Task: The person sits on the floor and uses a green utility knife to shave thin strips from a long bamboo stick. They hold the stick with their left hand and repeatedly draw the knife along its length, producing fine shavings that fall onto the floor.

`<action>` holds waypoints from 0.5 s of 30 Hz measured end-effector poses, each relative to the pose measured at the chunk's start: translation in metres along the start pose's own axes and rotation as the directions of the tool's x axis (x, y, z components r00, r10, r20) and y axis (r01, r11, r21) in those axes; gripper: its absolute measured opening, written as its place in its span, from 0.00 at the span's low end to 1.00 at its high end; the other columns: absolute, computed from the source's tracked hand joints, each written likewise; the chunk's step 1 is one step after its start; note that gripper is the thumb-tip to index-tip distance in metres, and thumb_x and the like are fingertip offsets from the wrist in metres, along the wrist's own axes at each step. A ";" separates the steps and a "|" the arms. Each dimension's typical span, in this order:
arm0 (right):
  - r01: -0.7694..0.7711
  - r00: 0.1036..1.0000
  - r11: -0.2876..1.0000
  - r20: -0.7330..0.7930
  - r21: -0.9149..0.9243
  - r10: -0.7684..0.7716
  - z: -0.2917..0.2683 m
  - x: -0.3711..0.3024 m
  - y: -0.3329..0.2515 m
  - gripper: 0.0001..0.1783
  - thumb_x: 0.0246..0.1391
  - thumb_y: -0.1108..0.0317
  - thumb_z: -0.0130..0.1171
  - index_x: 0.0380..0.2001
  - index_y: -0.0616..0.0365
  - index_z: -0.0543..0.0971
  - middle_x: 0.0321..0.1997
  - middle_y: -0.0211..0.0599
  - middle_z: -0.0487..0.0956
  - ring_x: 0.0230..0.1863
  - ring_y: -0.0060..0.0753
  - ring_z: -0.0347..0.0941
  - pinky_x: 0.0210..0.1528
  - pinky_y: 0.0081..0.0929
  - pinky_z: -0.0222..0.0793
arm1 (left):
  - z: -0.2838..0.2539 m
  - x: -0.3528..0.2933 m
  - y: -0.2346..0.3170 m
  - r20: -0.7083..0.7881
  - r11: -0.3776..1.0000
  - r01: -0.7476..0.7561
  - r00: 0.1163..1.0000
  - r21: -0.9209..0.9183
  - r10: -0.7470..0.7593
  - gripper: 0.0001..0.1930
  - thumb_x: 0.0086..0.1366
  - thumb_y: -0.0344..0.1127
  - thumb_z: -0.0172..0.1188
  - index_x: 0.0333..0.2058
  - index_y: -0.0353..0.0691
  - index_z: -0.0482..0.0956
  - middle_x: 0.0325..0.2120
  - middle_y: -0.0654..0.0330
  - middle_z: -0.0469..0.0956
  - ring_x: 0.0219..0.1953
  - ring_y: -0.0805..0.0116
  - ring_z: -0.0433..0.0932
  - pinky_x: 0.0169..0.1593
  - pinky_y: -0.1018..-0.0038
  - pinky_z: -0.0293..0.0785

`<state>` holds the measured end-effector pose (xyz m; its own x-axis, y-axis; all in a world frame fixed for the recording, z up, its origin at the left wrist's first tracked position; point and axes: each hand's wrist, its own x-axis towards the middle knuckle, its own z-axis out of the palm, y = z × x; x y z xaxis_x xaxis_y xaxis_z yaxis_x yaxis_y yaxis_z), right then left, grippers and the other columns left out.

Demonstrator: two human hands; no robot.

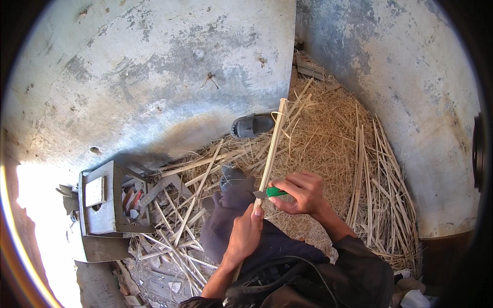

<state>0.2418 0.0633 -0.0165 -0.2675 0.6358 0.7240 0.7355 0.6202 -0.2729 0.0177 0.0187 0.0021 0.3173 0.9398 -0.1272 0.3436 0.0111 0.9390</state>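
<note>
A long pale strip of split bamboo or wood [273, 146] slants up and away from my lap, with a thin curled sliver near its far end. My left hand [246, 231] is closed around its lower part, thumb on top. In my right hand [303, 192] is a green-handled knife [276, 192]. The short grey blade rests against the strip just above my left thumb. My fingers are wrapped round the handle, hiding part of it. Below the strip are my legs in dark trousers [226, 218].
Shavings [328, 138] cover the floor ahead. Long thin strips [385, 190] lie along the right wall, and others cross at left. A wooden box [105, 200] holding tools stands at left beside a grey metal square [164, 187]. A dark slipper [251, 126] lies by the far wall [169, 66].
</note>
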 end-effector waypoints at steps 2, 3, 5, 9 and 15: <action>0.002 1.000 1.000 0.000 -0.004 -0.002 -0.001 0.001 -0.001 0.16 0.52 0.50 0.77 0.39 0.44 0.89 0.23 0.19 0.79 0.21 0.25 0.75 0.27 0.27 0.69 | 0.000 0.000 0.001 -0.001 1.000 -0.002 1.000 0.010 0.002 0.24 0.88 0.49 0.36 0.41 0.35 0.74 0.21 0.54 0.73 0.24 0.54 0.74 0.35 0.59 0.72; 0.008 1.000 1.000 0.001 -0.009 -0.008 -0.001 0.001 0.000 0.16 0.52 0.49 0.77 0.39 0.44 0.89 0.23 0.19 0.79 0.21 0.25 0.75 0.27 0.27 0.69 | 0.000 0.000 0.001 -0.001 1.000 0.000 1.000 0.013 0.000 0.24 0.88 0.49 0.36 0.41 0.35 0.74 0.21 0.54 0.73 0.24 0.53 0.74 0.35 0.59 0.72; 0.020 1.000 1.000 0.005 -0.019 -0.020 -0.001 0.002 0.001 0.16 0.52 0.49 0.77 0.39 0.44 0.89 0.23 0.19 0.79 0.21 0.24 0.75 0.26 0.27 0.69 | 0.000 0.000 0.000 0.000 1.000 0.006 1.000 0.019 -0.006 0.24 0.88 0.49 0.36 0.41 0.35 0.73 0.21 0.54 0.73 0.24 0.52 0.75 0.35 0.58 0.72; 0.028 1.000 0.999 -0.007 -0.030 -0.028 0.000 0.001 0.006 0.17 0.52 0.49 0.76 0.39 0.44 0.90 0.22 0.19 0.78 0.22 0.24 0.75 0.26 0.27 0.68 | -0.001 0.000 0.001 -0.001 1.000 -0.002 1.000 0.019 0.002 0.24 0.88 0.49 0.36 0.41 0.35 0.73 0.20 0.53 0.72 0.24 0.51 0.75 0.35 0.58 0.72; 0.030 0.999 0.998 -0.027 -0.049 -0.031 -0.001 0.009 0.010 0.17 0.52 0.49 0.76 0.40 0.45 0.91 0.22 0.19 0.77 0.21 0.23 0.74 0.25 0.27 0.66 | -0.001 0.000 0.000 -0.008 1.000 -0.016 1.000 0.021 0.016 0.24 0.88 0.49 0.37 0.40 0.35 0.72 0.20 0.54 0.72 0.23 0.52 0.74 0.34 0.58 0.72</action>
<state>0.2477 0.0750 -0.0123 -0.2735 0.6035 0.7490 0.7569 0.6155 -0.2196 0.0169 0.0192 0.0022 0.3154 0.9426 -0.1098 0.3572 -0.0107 0.9340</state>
